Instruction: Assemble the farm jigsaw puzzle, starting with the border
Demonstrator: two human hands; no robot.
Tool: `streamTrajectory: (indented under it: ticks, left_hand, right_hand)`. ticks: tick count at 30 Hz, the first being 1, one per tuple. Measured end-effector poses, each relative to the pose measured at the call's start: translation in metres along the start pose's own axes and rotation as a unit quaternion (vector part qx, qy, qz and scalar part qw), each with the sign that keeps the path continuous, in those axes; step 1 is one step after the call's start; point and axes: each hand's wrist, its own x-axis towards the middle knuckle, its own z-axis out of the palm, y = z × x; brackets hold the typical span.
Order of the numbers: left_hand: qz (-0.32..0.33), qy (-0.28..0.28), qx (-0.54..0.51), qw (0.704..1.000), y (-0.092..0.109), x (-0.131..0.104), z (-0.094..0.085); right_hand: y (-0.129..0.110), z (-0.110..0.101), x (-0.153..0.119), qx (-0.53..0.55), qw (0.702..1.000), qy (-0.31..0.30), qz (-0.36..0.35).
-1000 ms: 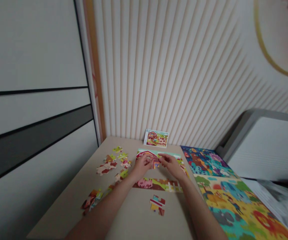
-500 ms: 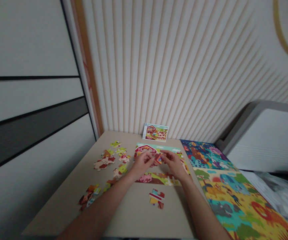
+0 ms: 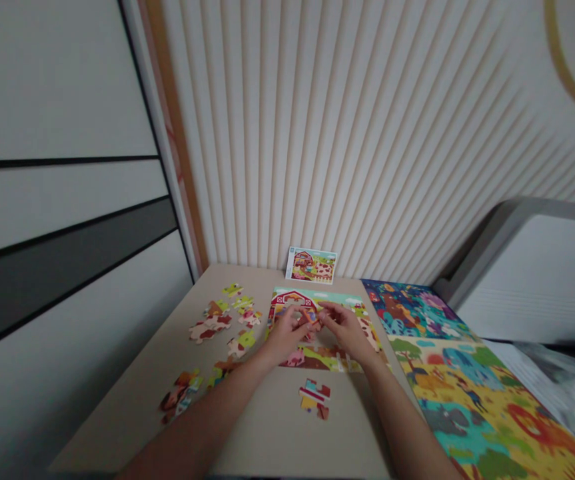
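Between my two hands is a small red and orange jigsaw puzzle piece. My left hand pinches its left side, while the fingers of my right hand close on its right edge. Both hands hover over a partly assembled farm puzzle, with a red barn at its upper left and a pink pig low on the left. My hands cover the middle of it. A few loose pieces lie just in front of the puzzle.
More loose pieces are scattered over the table's left side, some near my left forearm. A picture card leans against the ribbed wall. To the right lie a blue puzzle and a yellow animal puzzle.
The puzzle piece has been turned slightly between my fingers, and my hands have stayed over the farm puzzle. The view has shifted a little.
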Motion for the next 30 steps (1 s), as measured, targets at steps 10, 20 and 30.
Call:
streamTrajectory:
  ticks: [10, 20, 30]
  left_hand:
    - [-0.013, 0.037, -0.041, 0.998, 0.008, -0.005, 0.003]
    - [-0.003, -0.01, 0.0, 1.0, -0.01, 0.001, -0.003]
    - [0.0, -0.032, 0.022, 0.999, 0.002, -0.004, 0.001]
  right_hand:
    - [0.001, 0.003, -0.002, 0.028, 0.999, -0.022, 0.0]
    - [0.001, -0.001, 0.001, 0.013, 0.999, 0.03, -0.012]
    - [0.0, -0.003, 0.001, 0.045, 0.998, 0.047, -0.001]
